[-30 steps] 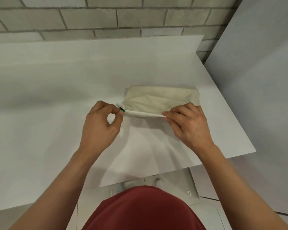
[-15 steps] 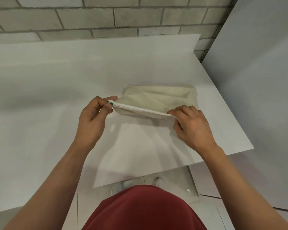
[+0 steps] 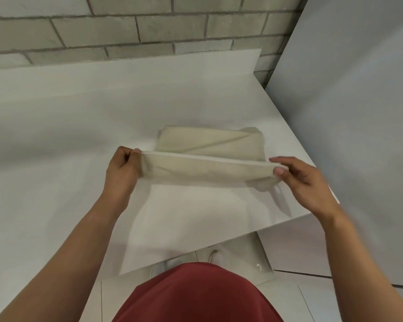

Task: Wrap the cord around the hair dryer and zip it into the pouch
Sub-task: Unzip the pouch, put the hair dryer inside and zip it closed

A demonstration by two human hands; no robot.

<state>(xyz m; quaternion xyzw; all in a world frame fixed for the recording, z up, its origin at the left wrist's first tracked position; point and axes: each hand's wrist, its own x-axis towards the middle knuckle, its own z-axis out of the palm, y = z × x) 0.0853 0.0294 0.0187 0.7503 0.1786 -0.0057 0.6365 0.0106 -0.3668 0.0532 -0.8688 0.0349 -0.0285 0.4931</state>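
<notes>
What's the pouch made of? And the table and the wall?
The pouch looks like soft cream cloth, maybe cotton: it creases and sags. The table looks smooth, matte white, perhaps laminate or painted board. The wall looks like rough grey brick with mortar lines.

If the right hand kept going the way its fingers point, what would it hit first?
The pouch: the right hand points left along it and seems to pinch its end.
</notes>
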